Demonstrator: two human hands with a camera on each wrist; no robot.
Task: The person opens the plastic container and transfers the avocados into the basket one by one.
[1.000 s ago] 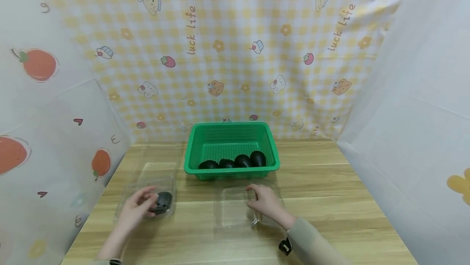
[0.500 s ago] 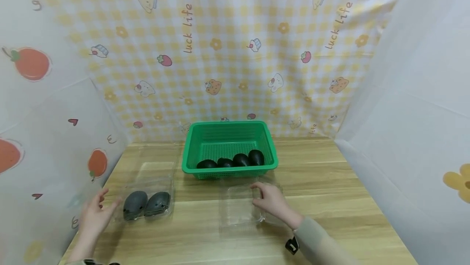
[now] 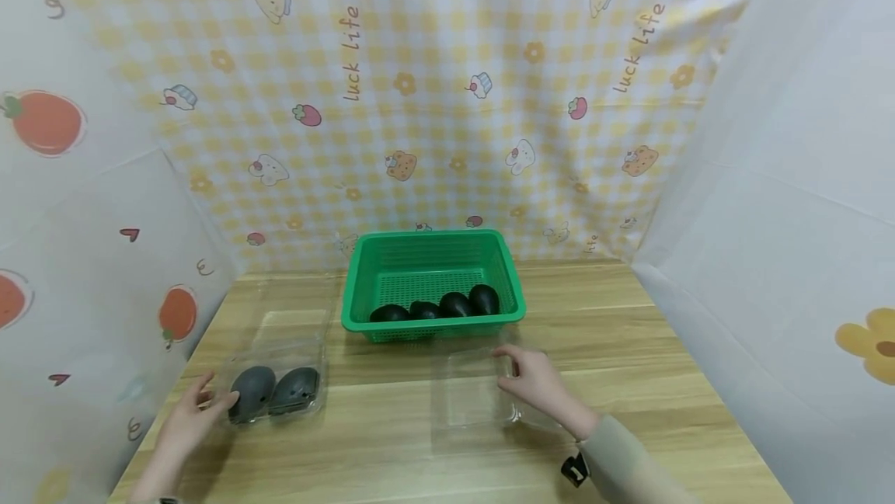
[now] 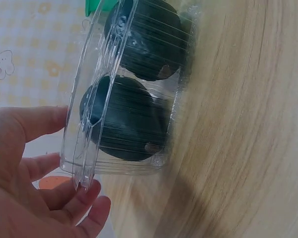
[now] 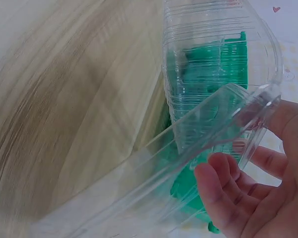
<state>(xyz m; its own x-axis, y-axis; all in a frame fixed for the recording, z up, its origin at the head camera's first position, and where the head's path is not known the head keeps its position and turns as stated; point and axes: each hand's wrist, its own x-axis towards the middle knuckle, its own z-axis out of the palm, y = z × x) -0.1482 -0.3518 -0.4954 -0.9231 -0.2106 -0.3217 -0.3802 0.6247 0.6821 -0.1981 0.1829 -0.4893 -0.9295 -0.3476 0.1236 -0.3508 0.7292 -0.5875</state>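
Observation:
A clear plastic clamshell box (image 3: 280, 349) stands open at the left, holding two dark avocados (image 3: 297, 390) side by side. My left hand (image 3: 192, 411) grips its left rim; in the left wrist view the thumb and fingers (image 4: 97, 208) lie at the rim's corner, beside the nearer avocado (image 4: 124, 119). My right hand (image 3: 538, 384) holds a second clear clamshell box (image 3: 468, 387), which has nothing in it. In the right wrist view the fingers (image 5: 213, 198) curl round the edge of this box (image 5: 213, 49) where its two halves meet.
Behind the boxes stands a green plastic basket (image 3: 433, 236) with several dark avocados (image 3: 456, 304) along its front side. The wooden table (image 3: 594, 333) ends at a patterned backdrop cloth (image 3: 447, 116), with pale cloth walls at both sides.
My left hand has lifted off the left avocado, moved out to the left and come back to the box's left rim. My right hand has shifted right with the second box.

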